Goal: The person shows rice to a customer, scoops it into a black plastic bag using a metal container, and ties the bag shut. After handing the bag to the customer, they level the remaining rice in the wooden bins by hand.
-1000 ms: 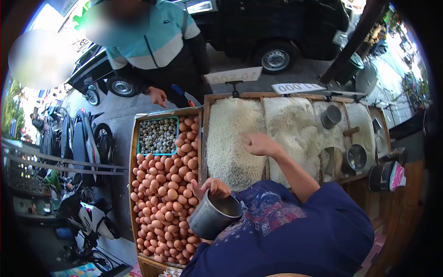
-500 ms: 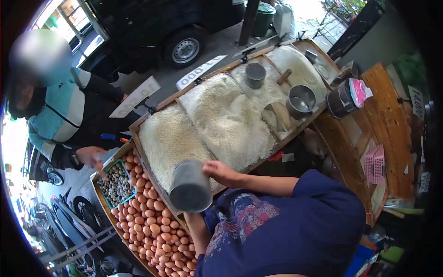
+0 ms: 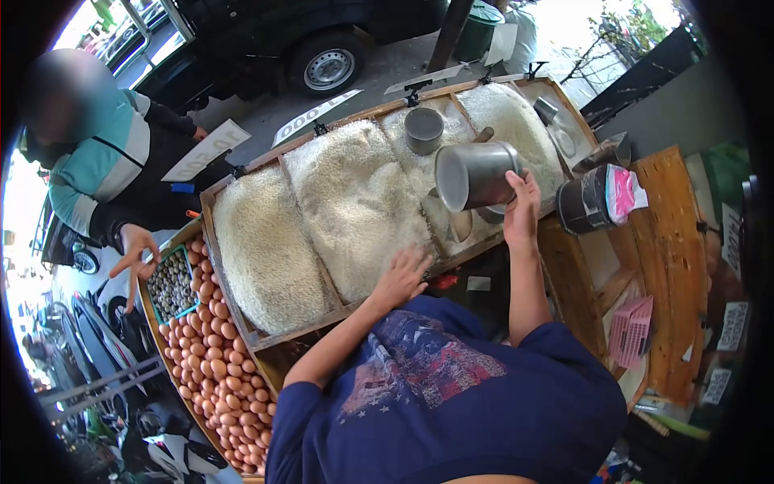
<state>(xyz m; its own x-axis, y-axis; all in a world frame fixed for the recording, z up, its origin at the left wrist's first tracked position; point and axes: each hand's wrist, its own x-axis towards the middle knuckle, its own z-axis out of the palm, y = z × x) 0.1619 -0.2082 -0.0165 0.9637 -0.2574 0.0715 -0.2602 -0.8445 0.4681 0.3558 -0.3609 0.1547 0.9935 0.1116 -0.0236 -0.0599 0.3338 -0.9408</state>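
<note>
Grey metal measuring can [image 3: 472,175]: cylindrical, tipped on its side, mouth facing left; raised above the rice bins [image 3: 355,202].

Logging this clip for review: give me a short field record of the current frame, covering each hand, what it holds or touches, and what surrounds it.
setting: street stall with a wooden bin divided into compartments of white rice
right hand: holds a round grey metal measuring can tilted on its side above the rice
left hand: empty, fingers spread at the bin's front edge
nearby: second metal can standing in rice; tray of brown eggs; teal basket of small speckled eggs
other person: hand by the basket
</note>
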